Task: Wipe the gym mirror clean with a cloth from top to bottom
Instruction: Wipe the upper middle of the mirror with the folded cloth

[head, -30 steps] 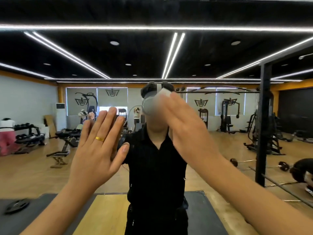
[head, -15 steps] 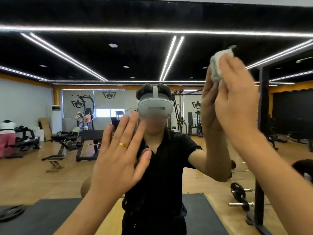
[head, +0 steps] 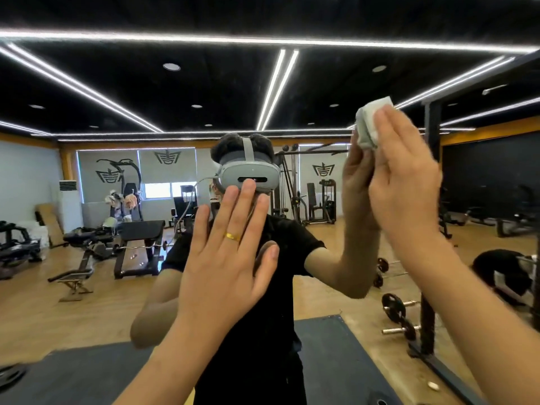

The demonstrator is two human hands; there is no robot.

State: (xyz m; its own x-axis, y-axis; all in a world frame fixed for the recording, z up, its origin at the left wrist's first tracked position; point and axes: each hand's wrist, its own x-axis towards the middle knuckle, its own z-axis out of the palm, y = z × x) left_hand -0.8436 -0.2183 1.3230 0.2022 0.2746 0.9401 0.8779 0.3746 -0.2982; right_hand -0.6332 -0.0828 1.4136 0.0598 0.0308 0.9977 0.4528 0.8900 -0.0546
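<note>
The gym mirror point(head: 122, 92) fills the whole view and reflects the gym and me. My right hand point(head: 406, 171) is raised at the upper right and presses a folded white cloth point(head: 368, 124) flat against the glass with straight fingers; its reflection meets it from the other side. My left hand point(head: 225, 258), with a gold ring, lies flat on the mirror at the centre, fingers spread, holding nothing.
Everything else is reflection: benches and machines at the left, a black rack post point(head: 429, 229) and barbell plates point(head: 394, 309) at the right, dark floor mats point(head: 73, 372) below, and a crouching person point(head: 502, 273) at the far right.
My right hand carried the cloth from in front of the reflected face up and to the right, then settled slightly lower. My left hand shifted right along the glass, staying flat.
</note>
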